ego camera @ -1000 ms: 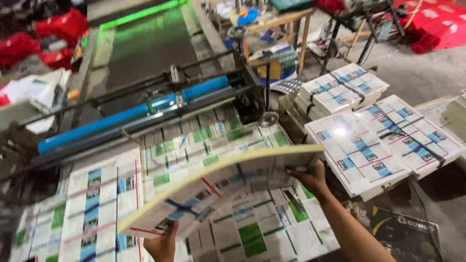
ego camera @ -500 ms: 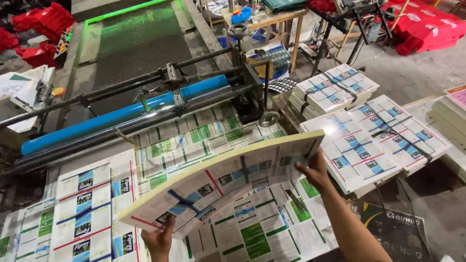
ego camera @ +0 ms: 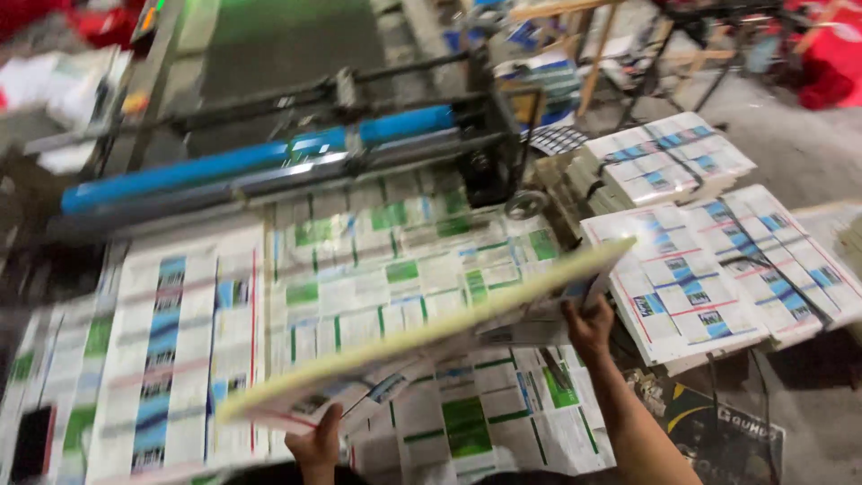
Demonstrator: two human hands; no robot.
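I hold a thick stack of printed sheets (ego camera: 422, 346) lifted off the table, seen almost edge-on and tilted up to the right. My left hand (ego camera: 316, 444) grips its lower left end. My right hand (ego camera: 588, 325) grips its upper right end from below. Under the stack lie more printed sheets (ego camera: 377, 269) with green, blue and white panels, spread over the machine's delivery table.
A blue roller (ego camera: 260, 162) and black machine frame (ego camera: 485, 135) cross the view behind the sheets. Stacks of printed sheets (ego camera: 718, 269) sit at the right, with another pile (ego camera: 664, 162) behind them. A dark printed bag (ego camera: 718, 431) lies on the floor.
The stack has tipped flatter toward edge-on and shifted right. The camera view moved closer and lower over the table.
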